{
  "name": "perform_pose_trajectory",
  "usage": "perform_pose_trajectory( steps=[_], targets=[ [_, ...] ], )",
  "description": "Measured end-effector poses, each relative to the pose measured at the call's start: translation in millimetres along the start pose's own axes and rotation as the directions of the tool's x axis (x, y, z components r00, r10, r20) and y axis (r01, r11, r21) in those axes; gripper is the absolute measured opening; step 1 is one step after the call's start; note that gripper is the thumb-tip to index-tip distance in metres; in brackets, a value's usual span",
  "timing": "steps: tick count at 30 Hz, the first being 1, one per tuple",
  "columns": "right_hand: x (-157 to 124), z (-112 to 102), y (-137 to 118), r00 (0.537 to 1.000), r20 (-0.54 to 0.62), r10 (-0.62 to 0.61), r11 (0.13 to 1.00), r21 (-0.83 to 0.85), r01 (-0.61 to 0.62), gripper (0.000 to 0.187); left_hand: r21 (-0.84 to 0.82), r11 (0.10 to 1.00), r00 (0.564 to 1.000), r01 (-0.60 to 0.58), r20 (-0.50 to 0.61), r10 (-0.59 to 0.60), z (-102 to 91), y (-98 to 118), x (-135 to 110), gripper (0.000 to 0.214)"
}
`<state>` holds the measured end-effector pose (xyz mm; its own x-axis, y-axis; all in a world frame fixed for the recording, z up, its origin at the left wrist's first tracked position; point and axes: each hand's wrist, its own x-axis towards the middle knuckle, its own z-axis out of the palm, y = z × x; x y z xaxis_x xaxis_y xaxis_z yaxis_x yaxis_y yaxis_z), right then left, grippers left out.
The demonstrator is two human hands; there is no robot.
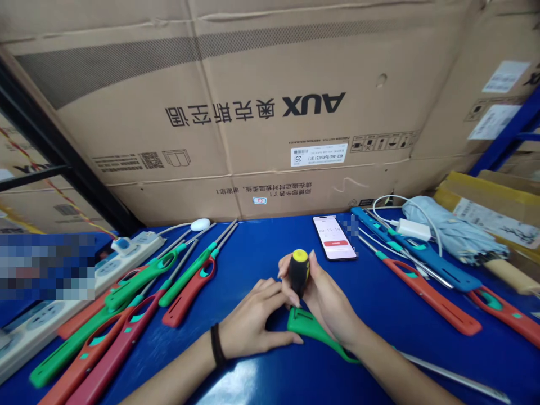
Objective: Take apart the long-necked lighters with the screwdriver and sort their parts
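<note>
My right hand [324,298] is closed around a screwdriver [300,269] with a black handle and a yellow cap. The screwdriver stands nearly upright over the end of a green long-necked lighter [306,323]; its tip is hidden behind my fingers. My left hand [261,318], with a dark band at the wrist, lies on the blue table and grips that same end between thumb and fingers. Part of the lighter passes under my right hand and forearm, and its metal tube [451,373] shows again at the lower right.
Several red and green lighters [130,315] lie at left beside a white power strip [105,270]. More lighters, a red one [434,292] and a blue one [442,264], lie at right. A phone [334,237] shows a timer. Behind stands a large cardboard box [253,146]; a folded umbrella [455,225] lies far right.
</note>
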<state>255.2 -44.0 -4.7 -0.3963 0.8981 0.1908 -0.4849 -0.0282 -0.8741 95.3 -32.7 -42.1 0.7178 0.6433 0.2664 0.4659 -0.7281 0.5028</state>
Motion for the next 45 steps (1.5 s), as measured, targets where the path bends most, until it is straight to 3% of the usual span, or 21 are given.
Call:
perform_pose_trajectory(
  steps=[2, 6, 9, 12, 14, 18, 24, 29, 35, 41, 45],
  targets=[
    [0.0, 0.0, -1.0, 1.000, 0.015, -0.024, 0.999, 0.029, 0.024, 0.050, 0.000, 1.000, 1.000, 0.003, 0.010, -0.003, -0.5, 0.2, -0.2, 0.043],
    [-0.2, -0.2, 1.4, 0.991, -0.018, -0.133, 0.991, 0.015, 0.133, 0.033, 0.008, 1.000, 1.000, 0.004, 0.013, -0.004, -0.2, -0.3, -0.2, 0.042],
    [0.0, -0.5, 2.2, 0.996, -0.048, -0.081, 0.996, 0.018, 0.082, 0.029, 0.010, 1.000, 1.000, 0.009, 0.020, -0.009, -0.3, 0.0, 0.0, 0.043],
    [0.5, -0.7, 1.1, 0.999, -0.039, -0.012, 0.999, 0.049, 0.014, 0.044, 0.004, 1.000, 0.999, 0.012, 0.035, -0.012, -1.2, 1.0, 0.6, 0.041],
    [0.6, -0.7, 0.8, 0.999, -0.024, -0.029, 0.996, 0.085, 0.031, 0.046, 0.000, 1.000, 0.999, 0.008, 0.035, -0.008, -1.7, 1.3, 1.0, 0.040],
    [0.4, -1.0, 0.2, 0.992, -0.032, -0.122, 0.990, 0.068, 0.124, 0.028, 0.023, 1.000, 0.999, 0.013, 0.035, -0.014, -1.7, 0.7, 1.2, 0.042],
    [0.0, -1.9, -2.9, 0.998, 0.030, -0.054, 0.991, 0.127, 0.050, 0.047, -0.002, 1.000, 0.999, 0.023, 0.037, -0.023, -1.2, 0.6, 1.2, 0.041],
    [-0.5, -3.4, -1.2, 0.992, 0.019, -0.122, 0.988, 0.099, 0.119, 0.025, -0.001, 1.000, 0.999, 0.015, 0.033, -0.015, -0.4, 0.1, 0.9, 0.042],
    [1.0, -3.3, -3.1, 0.996, 0.071, -0.055, 0.994, 0.101, 0.048, 0.047, -0.010, 1.000, 1.000, 0.002, 0.030, -0.002, -1.7, 0.8, 0.5, 0.039],
    [1.7, -4.1, -3.1, 0.993, 0.029, -0.117, 0.990, 0.089, 0.114, 0.025, 0.021, 0.998, 0.996, 0.054, 0.071, -0.055, -2.2, 1.0, 1.1, 0.041],
    [2.7, -3.6, -3.6, 0.995, 0.025, -0.099, 0.989, 0.110, 0.095, 0.036, 0.008, 0.999, 0.996, 0.049, 0.075, -0.049, -2.3, 1.4, 1.5, 0.040]
  ],
)
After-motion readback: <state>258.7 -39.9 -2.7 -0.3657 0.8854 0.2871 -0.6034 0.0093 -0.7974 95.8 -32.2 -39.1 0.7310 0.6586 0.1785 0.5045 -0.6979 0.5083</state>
